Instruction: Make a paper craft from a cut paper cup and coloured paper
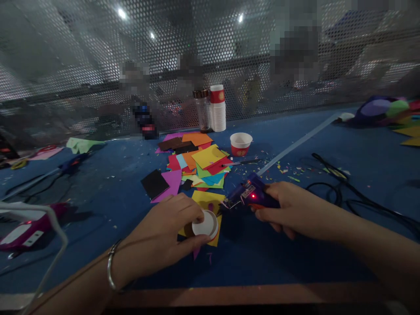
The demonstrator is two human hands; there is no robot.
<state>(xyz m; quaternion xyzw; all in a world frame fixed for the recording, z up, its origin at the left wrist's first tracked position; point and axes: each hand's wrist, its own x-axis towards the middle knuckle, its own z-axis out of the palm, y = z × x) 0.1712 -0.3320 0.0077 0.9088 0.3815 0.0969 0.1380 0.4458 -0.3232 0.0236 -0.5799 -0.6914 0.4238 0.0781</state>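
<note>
My left hand (175, 225) grips a small paper cup (204, 226), its round white end facing me and a bit of red at its lower edge. Beneath the cup lies a yellow paper sheet (214, 238) with purple pieces around it. A blue glue gun (254, 192) is in my right hand (292, 208). Its red light is lit, and a long translucent glue stick (295, 146) sticks out of its back. The nozzle points left, close to the cup; whether it touches cannot be seen.
Coloured paper sheets (210, 157) lie piled ahead, a pen (241, 162) beside them. Behind stand a red and white paper bowl (241, 144), stacked paper cups (218, 109) and a clear bottle (202, 111). Black cable (331, 197) curls at right; a magenta power strip (36, 225) lies left.
</note>
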